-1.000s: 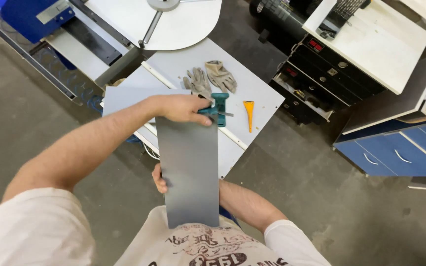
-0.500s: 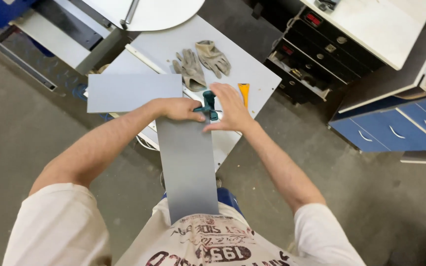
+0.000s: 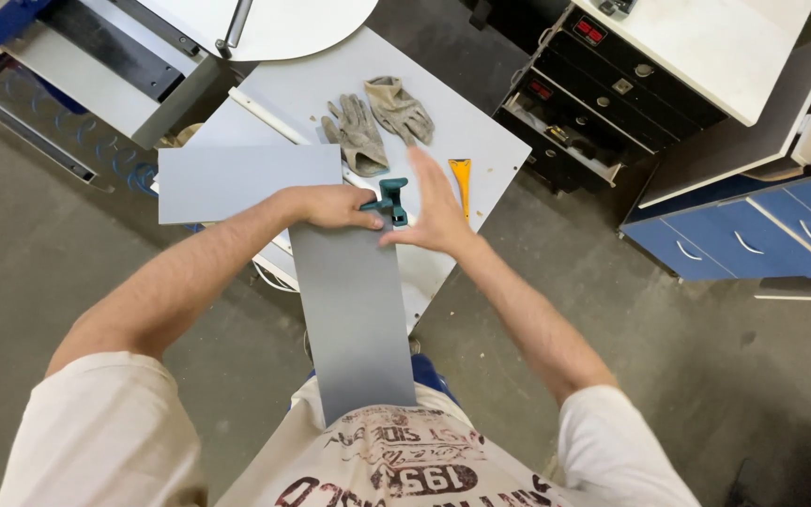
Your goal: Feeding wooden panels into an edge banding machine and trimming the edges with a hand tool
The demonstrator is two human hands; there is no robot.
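Observation:
My left hand (image 3: 328,207) is closed over a small green hand tool (image 3: 389,200), which sits on the far end of a long grey panel (image 3: 354,319). The panel runs from my waist up to the table edge. My right hand (image 3: 432,208) is at the right of the tool, fingers spread, with its thumb side against the tool and the panel's corner. It grips nothing that I can see.
A second grey panel (image 3: 241,180) lies on the white table (image 3: 490,141) to the left. A pair of worn grey gloves (image 3: 377,120) and an orange scraper (image 3: 460,176) lie behind the hands. A black drawer unit (image 3: 603,99) and blue cabinets (image 3: 753,235) stand at right.
My right hand has come up from under the panel's near end to the tool at the far end, and its fingers have spread. My left hand has stayed on the tool.

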